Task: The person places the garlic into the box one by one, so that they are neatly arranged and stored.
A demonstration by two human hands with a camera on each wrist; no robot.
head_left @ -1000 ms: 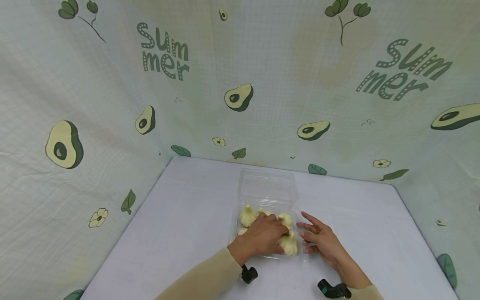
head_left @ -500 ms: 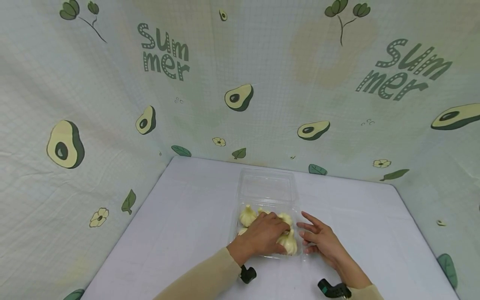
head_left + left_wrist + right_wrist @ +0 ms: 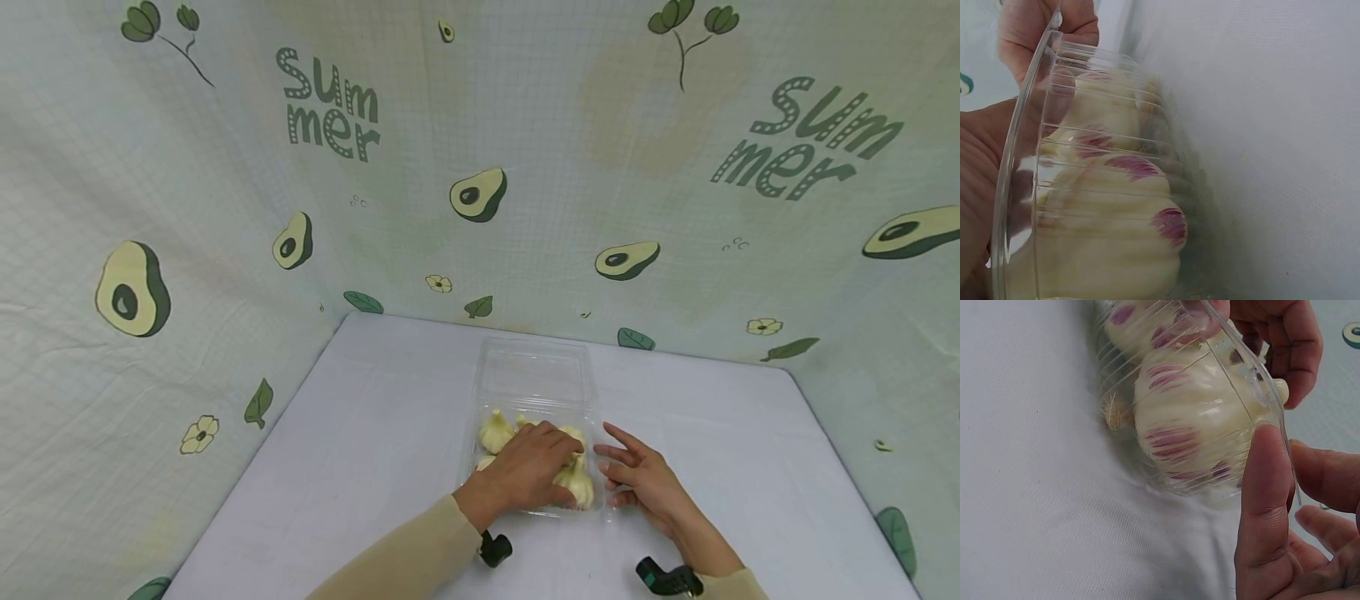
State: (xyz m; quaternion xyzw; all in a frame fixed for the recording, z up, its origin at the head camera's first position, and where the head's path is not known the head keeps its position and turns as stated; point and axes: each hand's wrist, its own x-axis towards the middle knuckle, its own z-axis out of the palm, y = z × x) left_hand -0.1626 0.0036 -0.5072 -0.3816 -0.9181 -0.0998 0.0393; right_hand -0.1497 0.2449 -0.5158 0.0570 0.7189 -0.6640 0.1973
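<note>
Garlic bulbs, several of them, sit in the base of a clear plastic clamshell container (image 3: 596, 500) on the table. My left hand (image 3: 521, 467) reaches over the container from the left. Its fingers and thumb are around the front-right garlic bulb (image 3: 576, 485), which still rests inside; the hand hides part of the other bulbs. My right hand (image 3: 645, 483) is at the container's right side with fingers fairly straight. In the right wrist view, a digit (image 3: 1266, 487) lies along the clear wall beside the purple-streaked garlic bulb (image 3: 1191, 419), and another touches the rim.
The container's clear lid (image 3: 534, 375) lies folded back, away from me. A white cloth covers the table (image 3: 390, 400). Printed fabric (image 3: 555, 125) with avocados hangs behind and at both sides. Black wrist cameras (image 3: 495, 550) are strapped to both wrists.
My left fingers shift slightly to the right over the bulbs, and the front-right garlic bulb turns a little under them. The right hand stays where it was.
</note>
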